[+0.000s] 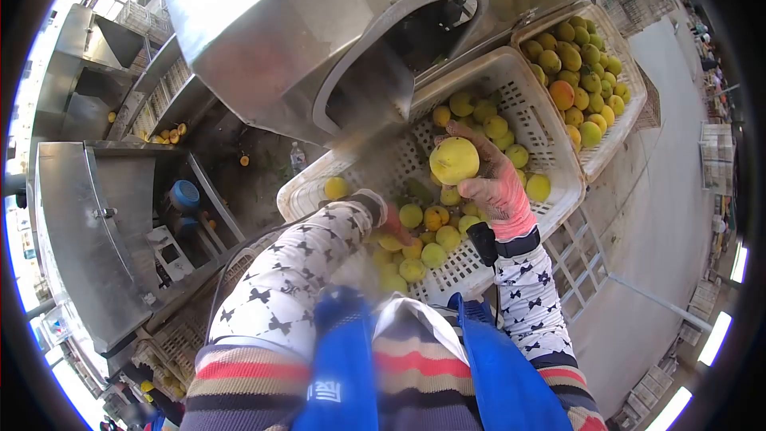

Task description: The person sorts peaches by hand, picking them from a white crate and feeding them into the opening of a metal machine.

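Observation:
My right hand [493,182], in a pink and grey glove, holds up a large yellow fruit [454,160] above a white slotted crate [550,124]. The crate holds several yellow and orange fruits [435,235]. My left hand [389,223] reaches down into the fruit at the near side of the crate; the sleeve hides most of it, so its grip is unclear. Just beyond the crate is the round opening [431,32] of a steel machine.
A second white crate [614,124] full of yellow-green fruit stands to the right. The big steel machine [263,24] fills the top. Steel tables and a blue bowl [184,194] lie left. A grey floor [670,191] runs along the right.

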Available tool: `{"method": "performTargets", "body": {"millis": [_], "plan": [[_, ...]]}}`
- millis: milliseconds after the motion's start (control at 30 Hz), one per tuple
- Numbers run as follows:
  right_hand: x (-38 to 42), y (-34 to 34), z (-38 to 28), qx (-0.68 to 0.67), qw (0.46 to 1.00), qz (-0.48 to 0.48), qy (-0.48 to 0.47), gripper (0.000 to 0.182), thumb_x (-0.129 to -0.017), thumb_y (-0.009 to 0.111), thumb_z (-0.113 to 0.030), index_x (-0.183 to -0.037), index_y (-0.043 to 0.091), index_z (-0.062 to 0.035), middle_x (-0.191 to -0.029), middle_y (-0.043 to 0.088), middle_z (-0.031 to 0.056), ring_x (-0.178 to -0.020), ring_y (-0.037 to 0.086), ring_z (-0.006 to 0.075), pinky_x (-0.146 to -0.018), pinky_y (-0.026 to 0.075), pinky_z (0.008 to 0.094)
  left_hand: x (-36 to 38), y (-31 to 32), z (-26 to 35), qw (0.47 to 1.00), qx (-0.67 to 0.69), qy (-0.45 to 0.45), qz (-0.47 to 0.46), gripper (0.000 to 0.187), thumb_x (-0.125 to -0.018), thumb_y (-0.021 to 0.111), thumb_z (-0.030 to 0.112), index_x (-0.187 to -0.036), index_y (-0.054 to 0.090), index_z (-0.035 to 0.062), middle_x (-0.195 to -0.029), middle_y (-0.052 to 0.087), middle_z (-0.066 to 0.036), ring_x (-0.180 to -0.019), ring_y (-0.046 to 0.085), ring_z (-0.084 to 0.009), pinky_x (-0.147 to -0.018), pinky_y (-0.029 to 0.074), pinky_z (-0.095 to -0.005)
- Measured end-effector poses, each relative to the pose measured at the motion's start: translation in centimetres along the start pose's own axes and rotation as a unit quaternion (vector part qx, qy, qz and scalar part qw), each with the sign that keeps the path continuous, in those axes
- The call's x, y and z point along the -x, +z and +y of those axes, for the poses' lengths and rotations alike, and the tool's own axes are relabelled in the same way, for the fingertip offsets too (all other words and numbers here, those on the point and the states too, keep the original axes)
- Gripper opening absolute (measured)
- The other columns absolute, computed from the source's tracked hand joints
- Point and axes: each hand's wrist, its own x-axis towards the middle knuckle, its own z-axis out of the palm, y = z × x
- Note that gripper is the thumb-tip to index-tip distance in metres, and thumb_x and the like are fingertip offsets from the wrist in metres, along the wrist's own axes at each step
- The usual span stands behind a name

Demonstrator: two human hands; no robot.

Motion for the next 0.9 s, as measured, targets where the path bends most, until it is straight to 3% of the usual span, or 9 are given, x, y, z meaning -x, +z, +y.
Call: {"method": "performTargets", "body": {"millis": [133, 233, 267, 367, 500, 533, 633, 767, 900], "plan": [[-1.6, 1.9, -2.7, -0.014, 0.997, -0.058, -0.048, 0.085, -0.067, 0.083, -0.021, -0.139, 0.044, 0.0029, -0.126, 0.06, 0.0119, -0.106, 0.063, 0.0207, -0.092, 0.052, 0.033, 12.0, -5.9, 5.4, 0.968, 0.245, -0.01, 0.043, 0.051, -0.089, 0.068, 0.043, -0.128, 0.062, 0.0092, -0.115, 0.066, -0.006, -0.105, 0.061, -0.017, -0.091, 0.047, -0.0309], [-3.7, 5.1, -4.0, -0.009, 0.993, -0.009, -0.119, 0.073, -0.073, 0.076, -0.019, -0.138, 0.048, -0.0002, -0.109, 0.065, 0.0074, -0.094, 0.062, 0.0166, -0.087, 0.049, 0.0287, 17.5, -3.5, 5.7, 0.761, 0.557, 0.204, 0.262, 0.063, -0.087, 0.07, 0.041, -0.135, 0.053, 0.0043, -0.122, 0.061, -0.012, -0.105, 0.061, -0.0184, -0.09, 0.047, -0.0303], [-4.4, 6.0, -4.2, 0.092, 0.982, -0.011, -0.162, 0.066, -0.076, 0.073, -0.018, -0.135, 0.05, -0.0004, -0.113, 0.064, 0.0097, -0.099, 0.062, 0.0237, -0.091, 0.049, 0.0347, 19.2, -3.1, 7.0, 0.679, 0.614, 0.262, 0.306, 0.069, -0.086, 0.07, 0.043, -0.137, 0.048, 0.0016, -0.118, 0.062, -0.011, -0.099, 0.063, -0.02, -0.083, 0.052, -0.032], [-9.0, 7.1, -2.0, 0.536, 0.723, 0.05, -0.434, 0.06, -0.077, 0.074, -0.026, -0.13, 0.056, -0.0053, -0.122, 0.059, 0.0204, -0.109, 0.059, 0.0335, -0.092, 0.05, 0.0405, 20.2, -0.3, 7.1, 0.546, 0.733, 0.26, 0.311, 0.067, -0.085, 0.069, 0.044, -0.135, 0.048, 0.0046, -0.119, 0.059, -0.007, -0.103, 0.059, -0.0188, -0.089, 0.049, -0.0321], [-7.5, 9.7, -2.5, 0.68, 0.623, 0.128, -0.365, 0.049, -0.076, 0.075, -0.029, -0.117, 0.062, -0.0071, -0.112, 0.058, 0.0205, -0.106, 0.055, 0.0418, -0.089, 0.049, 0.048, 19.1, 2.3, 6.7, 0.476, 0.746, 0.274, 0.376, 0.07, -0.085, 0.068, 0.044, -0.139, 0.043, 0.0075, -0.119, 0.057, -0.007, -0.097, 0.06, -0.017, -0.082, 0.051, -0.0312], [-6.9, 10.5, -3.1, 0.703, 0.64, 0.132, -0.282, 0.046, -0.075, 0.076, -0.032, -0.111, 0.062, -0.007, -0.109, 0.058, 0.0181, -0.103, 0.056, 0.0399, -0.086, 0.049, 0.0483, 18.7, 2.9, 6.3, 0.448, 0.775, 0.267, 0.357, 0.065, -0.087, 0.066, 0.048, -0.135, 0.047, 0.0069, -0.114, 0.06, -0.007, -0.09, 0.061, -0.0169, -0.078, 0.052, -0.0308], [-7.3, 9.9, -1.2, 0.627, 0.686, 0.155, -0.334, 0.04, -0.078, 0.075, -0.032, -0.106, 0.063, -0.0058, -0.107, 0.06, 0.0169, -0.098, 0.058, 0.0376, -0.083, 0.05, 0.0461, 18.1, 3.1, 5.8, 0.379, 0.812, 0.259, 0.36, 0.058, -0.093, 0.059, 0.049, -0.127, 0.052, 0.0032, -0.102, 0.065, -0.015, -0.081, 0.068, -0.0256, -0.07, 0.058, -0.0378], [-14.3, 8.2, 0.5, 0.655, 0.626, 0.135, -0.401, 0.043, -0.078, 0.076, -0.03, -0.109, 0.062, -0.0046, -0.105, 0.062, 0.0166, -0.094, 0.061, 0.0345, -0.082, 0.051, 0.0408, 18.1, 2.1, 6.8, 0.362, 0.816, 0.244, 0.379, 0.057, -0.092, 0.057, 0.055, -0.124, 0.057, 0.0081, -0.096, 0.066, -0.007, -0.076, 0.065, -0.0166, -0.067, 0.055, -0.0297], [-5.9, 9.2, -3.7, 0.52, 0.745, 0.02, -0.417, 0.059, -0.075, 0.079, -0.038, -0.12, 0.06, -0.0045, -0.108, 0.061, 0.015, -0.096, 0.06, 0.0308, -0.085, 0.05, 0.0372, 20.1, -0.2, 8.2, 0.406, 0.79, 0.269, 0.373, 0.06, -0.096, 0.05, 0.056, -0.128, 0.052, 0.0055, -0.101, 0.065, -0.01, -0.086, 0.066, -0.0187, -0.072, 0.056, -0.0306]]}}
